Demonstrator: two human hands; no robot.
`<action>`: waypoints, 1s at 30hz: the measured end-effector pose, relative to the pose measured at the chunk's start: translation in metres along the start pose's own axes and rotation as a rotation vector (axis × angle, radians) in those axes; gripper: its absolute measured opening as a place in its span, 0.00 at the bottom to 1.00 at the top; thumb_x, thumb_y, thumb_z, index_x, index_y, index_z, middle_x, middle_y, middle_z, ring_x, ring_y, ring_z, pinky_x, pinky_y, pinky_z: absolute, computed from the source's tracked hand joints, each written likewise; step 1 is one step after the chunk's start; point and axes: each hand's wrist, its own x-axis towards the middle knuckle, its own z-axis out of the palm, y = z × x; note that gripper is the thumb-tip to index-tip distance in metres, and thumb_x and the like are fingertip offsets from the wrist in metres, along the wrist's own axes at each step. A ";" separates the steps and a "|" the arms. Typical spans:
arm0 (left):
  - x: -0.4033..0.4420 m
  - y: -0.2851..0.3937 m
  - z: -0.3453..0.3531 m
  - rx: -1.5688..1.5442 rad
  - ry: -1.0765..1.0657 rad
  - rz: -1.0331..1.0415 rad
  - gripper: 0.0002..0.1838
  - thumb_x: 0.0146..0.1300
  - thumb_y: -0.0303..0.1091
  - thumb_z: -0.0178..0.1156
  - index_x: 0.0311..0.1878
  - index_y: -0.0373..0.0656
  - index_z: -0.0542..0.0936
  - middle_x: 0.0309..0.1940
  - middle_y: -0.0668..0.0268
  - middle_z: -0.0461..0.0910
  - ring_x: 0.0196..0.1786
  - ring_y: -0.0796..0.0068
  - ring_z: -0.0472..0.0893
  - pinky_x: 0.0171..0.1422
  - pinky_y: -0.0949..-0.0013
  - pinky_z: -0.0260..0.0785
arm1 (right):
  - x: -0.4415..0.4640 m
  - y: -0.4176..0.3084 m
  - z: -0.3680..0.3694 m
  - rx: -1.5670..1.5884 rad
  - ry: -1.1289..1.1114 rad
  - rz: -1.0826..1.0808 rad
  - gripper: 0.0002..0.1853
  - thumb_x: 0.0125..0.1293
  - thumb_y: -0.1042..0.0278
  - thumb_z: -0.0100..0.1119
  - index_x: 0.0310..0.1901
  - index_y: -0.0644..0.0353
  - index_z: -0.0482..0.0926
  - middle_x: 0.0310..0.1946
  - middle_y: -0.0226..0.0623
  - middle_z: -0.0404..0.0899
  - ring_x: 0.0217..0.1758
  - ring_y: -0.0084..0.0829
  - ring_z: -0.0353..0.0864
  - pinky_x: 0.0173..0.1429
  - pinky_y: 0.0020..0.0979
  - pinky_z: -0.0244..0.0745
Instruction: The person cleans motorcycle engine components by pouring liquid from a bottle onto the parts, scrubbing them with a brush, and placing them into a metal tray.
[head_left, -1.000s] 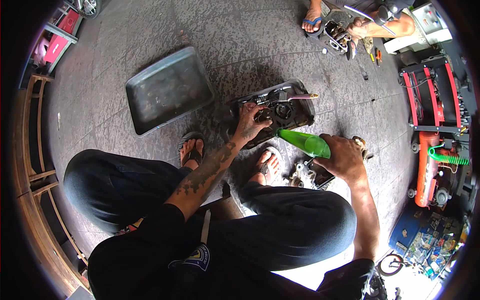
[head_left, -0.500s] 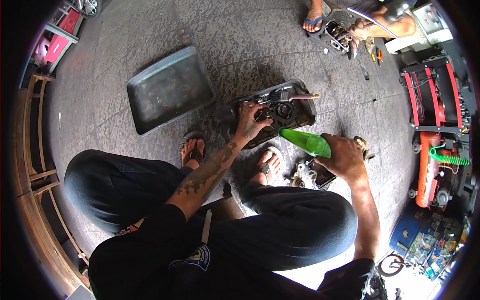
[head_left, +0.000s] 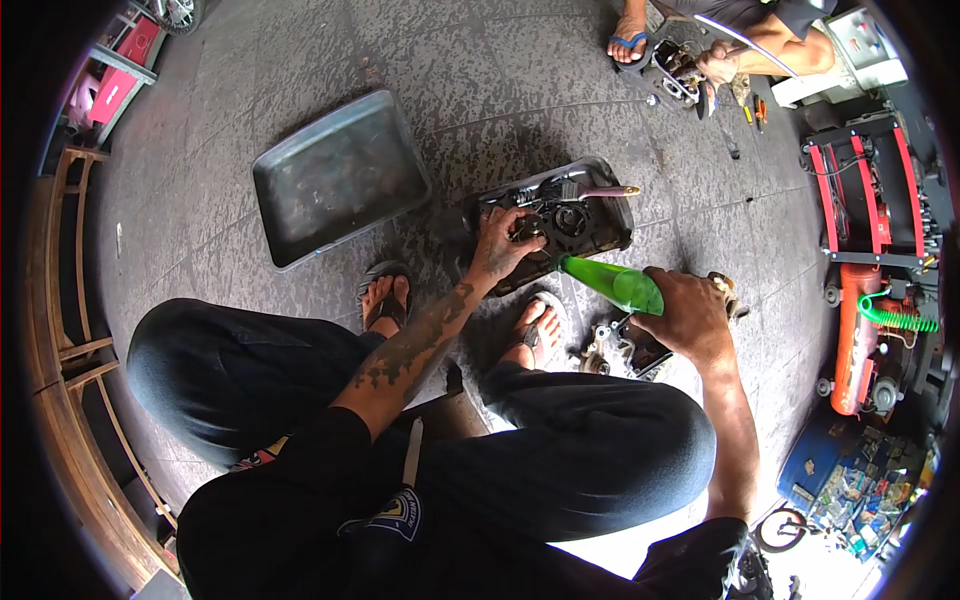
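Note:
My right hand (head_left: 690, 312) is wrapped round the base of a green bottle (head_left: 612, 284), tilted with its neck toward the black tray (head_left: 622, 232). Over that tray's left part, my left hand (head_left: 500, 240) has its fingers curled round a dark, oily metal part (head_left: 526, 228). The exact kind of this part cannot be made out. A ring-shaped dark part (head_left: 570, 219) lies in the tray to the right of my left fingers. Above it a paintbrush (head_left: 600, 192) rests with its handle across the tray's rim. Whether liquid leaves the bottle is too small to tell.
A second, larger tray (head_left: 345, 180) lies on the floor at left. Metal engine parts (head_left: 607, 350) sit below the bottle. At upper right another person's hand (head_left: 718, 64) is at an engine part (head_left: 677, 75). A red-and-black tool rack (head_left: 868, 190) and an orange tank (head_left: 855, 335) stand at right.
My hands, the bottle and the tray stay almost in place. At upper right, the dark object above the other person's knee has shifted.

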 end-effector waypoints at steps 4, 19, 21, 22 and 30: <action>-0.001 -0.004 0.004 0.124 0.151 0.201 0.23 0.51 0.36 0.72 0.52 0.46 0.78 0.39 0.69 0.77 0.48 0.70 0.73 0.57 0.65 0.66 | 0.002 0.001 0.000 -0.019 -0.036 0.020 0.27 0.47 0.56 0.73 0.49 0.55 0.78 0.34 0.40 0.81 0.40 0.42 0.83 0.48 0.43 0.73; 0.000 -0.016 0.011 -0.274 -0.041 -0.024 0.19 0.55 0.24 0.65 0.51 0.42 0.76 0.47 0.68 0.81 0.52 0.77 0.78 0.54 0.70 0.73 | 0.001 0.000 -0.009 -0.001 0.016 0.018 0.27 0.47 0.56 0.73 0.50 0.56 0.79 0.36 0.40 0.82 0.41 0.42 0.83 0.49 0.42 0.74; -0.001 -0.009 0.009 -0.228 0.015 0.020 0.19 0.51 0.24 0.65 0.48 0.44 0.78 0.43 0.62 0.81 0.48 0.62 0.81 0.53 0.65 0.73 | 0.001 0.000 -0.010 -0.013 0.029 0.001 0.28 0.47 0.55 0.73 0.50 0.55 0.78 0.34 0.39 0.82 0.40 0.41 0.83 0.48 0.42 0.76; -0.002 -0.009 0.009 -0.229 0.013 0.018 0.19 0.51 0.24 0.65 0.48 0.44 0.78 0.43 0.62 0.81 0.48 0.62 0.81 0.53 0.65 0.73 | 0.001 -0.004 -0.013 0.004 0.012 0.025 0.28 0.47 0.56 0.73 0.50 0.56 0.78 0.36 0.40 0.82 0.41 0.43 0.83 0.49 0.42 0.74; -0.002 0.000 0.002 -0.132 -0.050 0.015 0.19 0.52 0.23 0.63 0.50 0.42 0.78 0.51 0.65 0.81 0.56 0.67 0.80 0.60 0.68 0.70 | 0.002 -0.003 -0.013 0.014 -0.006 0.032 0.27 0.46 0.58 0.72 0.49 0.56 0.79 0.37 0.41 0.83 0.43 0.44 0.82 0.50 0.43 0.72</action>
